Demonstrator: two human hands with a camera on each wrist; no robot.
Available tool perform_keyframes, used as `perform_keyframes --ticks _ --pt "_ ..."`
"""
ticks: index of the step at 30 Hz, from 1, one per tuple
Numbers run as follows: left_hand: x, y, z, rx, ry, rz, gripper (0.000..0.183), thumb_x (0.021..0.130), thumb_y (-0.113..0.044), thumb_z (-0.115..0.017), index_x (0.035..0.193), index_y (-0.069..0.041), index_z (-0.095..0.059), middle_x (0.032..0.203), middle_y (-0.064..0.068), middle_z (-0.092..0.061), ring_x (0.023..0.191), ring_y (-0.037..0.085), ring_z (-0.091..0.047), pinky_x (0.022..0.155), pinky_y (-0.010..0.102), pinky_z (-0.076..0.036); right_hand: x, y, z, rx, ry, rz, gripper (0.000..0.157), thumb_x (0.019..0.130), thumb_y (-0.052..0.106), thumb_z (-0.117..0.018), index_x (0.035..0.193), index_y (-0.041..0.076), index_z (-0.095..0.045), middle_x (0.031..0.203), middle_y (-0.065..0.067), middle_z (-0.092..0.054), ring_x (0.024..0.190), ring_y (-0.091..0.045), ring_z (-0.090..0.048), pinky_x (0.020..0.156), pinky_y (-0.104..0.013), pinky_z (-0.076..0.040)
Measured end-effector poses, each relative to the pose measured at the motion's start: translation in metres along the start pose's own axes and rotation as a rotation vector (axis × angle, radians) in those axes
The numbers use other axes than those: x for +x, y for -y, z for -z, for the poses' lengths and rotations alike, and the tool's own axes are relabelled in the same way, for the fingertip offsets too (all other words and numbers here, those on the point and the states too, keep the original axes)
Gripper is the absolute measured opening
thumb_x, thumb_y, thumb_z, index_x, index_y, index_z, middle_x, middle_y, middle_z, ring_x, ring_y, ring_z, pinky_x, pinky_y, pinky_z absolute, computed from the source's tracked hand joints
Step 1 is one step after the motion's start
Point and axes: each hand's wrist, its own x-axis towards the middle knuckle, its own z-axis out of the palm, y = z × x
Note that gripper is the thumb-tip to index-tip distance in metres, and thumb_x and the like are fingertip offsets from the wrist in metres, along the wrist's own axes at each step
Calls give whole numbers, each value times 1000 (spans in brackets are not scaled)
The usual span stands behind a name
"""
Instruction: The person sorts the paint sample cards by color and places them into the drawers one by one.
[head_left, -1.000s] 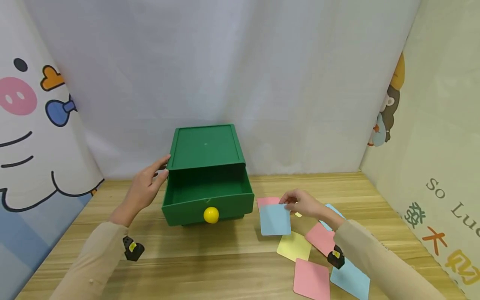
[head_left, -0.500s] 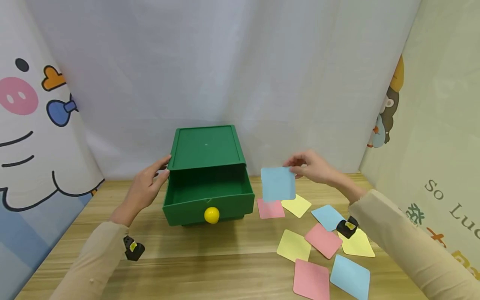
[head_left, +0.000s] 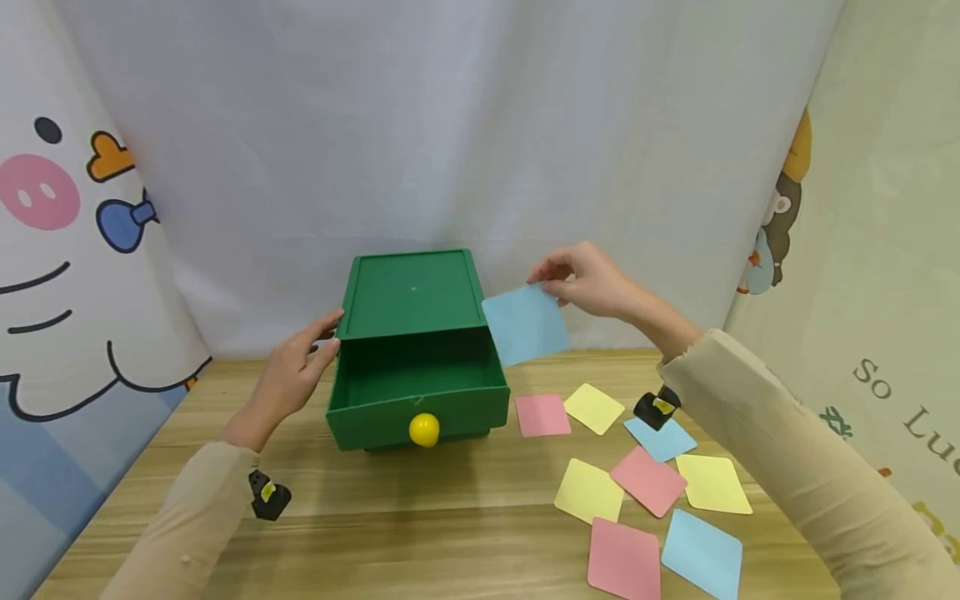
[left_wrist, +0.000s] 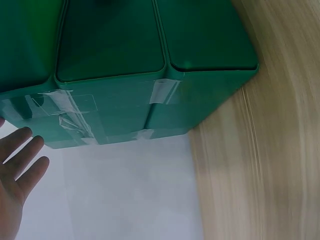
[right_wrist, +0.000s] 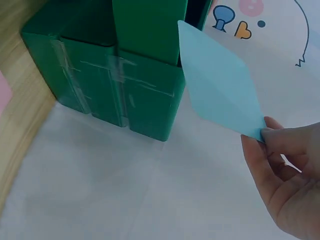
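Observation:
My right hand [head_left: 588, 279] pinches a light blue square sheet of paper [head_left: 528, 327] by its upper right corner. The sheet hangs tilted beside the green drawer cabinet [head_left: 414, 287] and overlaps its right edge in the head view. In the right wrist view, thumb and fingertips hold one corner of the blue sheet [right_wrist: 220, 82]. At the cabinet's left side is my left hand [head_left: 288, 371], its fingertips right at the top edge. The left wrist view shows those fingers [left_wrist: 32, 175] spread and fairly straight. The top drawer [head_left: 468, 410], with a yellow ball knob [head_left: 424, 430], is pulled out.
On the wooden table [head_left: 450, 525] to the right lie several pink, yellow and blue squares, among them a pink square [head_left: 543, 416], a yellow square [head_left: 588, 492] and a blue square [head_left: 702, 553]. A pale curtain [head_left: 615, 167] hangs behind. Clear tape [right_wrist: 120, 67] runs along the cabinet's side.
My right hand has lifted the blue sheet off the squares on the table, then carried it up and left to the cabinet's right edge. The left hand has stayed in place.

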Motion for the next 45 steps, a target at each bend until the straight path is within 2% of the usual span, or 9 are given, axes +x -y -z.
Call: perform_keyframes --ticks 5,8,15,21,26,29,37,45 --pt "0 -1 0 4 -1 1 43 98 -18 -42 138 -2 -37 124 25 -51 108 38 -50 87 55 -43 12 13 0 -44 -1 27 20 86 -9 -52 101 -8 -65 100 -20 -65 83 -26 -60 64 -33 -55" --pt "0 0 -1 7 -5 -2 44 97 -19 -42 138 -3 -37 124 24 -51 108 37 -51 87 54 -43 16 21 -4 -45 -1 26 21 86 -8 -52 102 -7 -65 101 -19 -65 85 -25 -61 63 -31 -55" --pt "1 3 -2 4 -6 -10 44 98 -19 -42 138 -3 -37 124 24 -51 108 37 -51 86 54 -43 23 28 -32 -5 61 4 19 86 -7 -53 100 -6 -66 98 -17 -65 84 -23 -61 63 -29 -56" --pt "1 3 -2 7 -11 -20 43 98 -19 -42 138 -4 -37 123 23 -52 107 37 -52 85 54 -44 25 27 -54 46 8 0 18 86 -6 -54 99 -5 -67 97 -15 -65 77 -21 -59 61 -26 -54" --pt "1 4 -3 0 -18 -28 43 98 -18 -42 138 -3 -37 125 23 -51 107 37 -52 85 54 -45 28 29 -62 42 -31 0 18 86 -6 -54 98 -4 -67 96 -14 -66 73 -20 -58 59 -23 -52" --pt "1 5 -3 -2 -22 -29 43 98 -18 -42 138 -3 -37 126 23 -49 107 38 -52 85 54 -45 29 30 -67 45 -34 11 18 86 -5 -55 100 -4 -67 97 -14 -65 77 -20 -58 62 -23 -52" --pt "0 4 -4 -2 -18 -22 43 98 -18 -41 138 -3 -37 127 24 -49 107 37 -52 85 54 -45 22 20 -86 -21 14 72 17 86 -3 -57 98 -3 -69 94 -12 -66 81 -20 -57 68 -23 -49" --pt "0 5 -5 -7 -18 -23 43 98 -18 -41 138 -4 -37 127 24 -49 108 37 -52 85 54 -45 14 18 -85 -112 44 128 13 83 -4 -60 90 -1 -71 89 -10 -68 82 -21 -61 72 -24 -52"
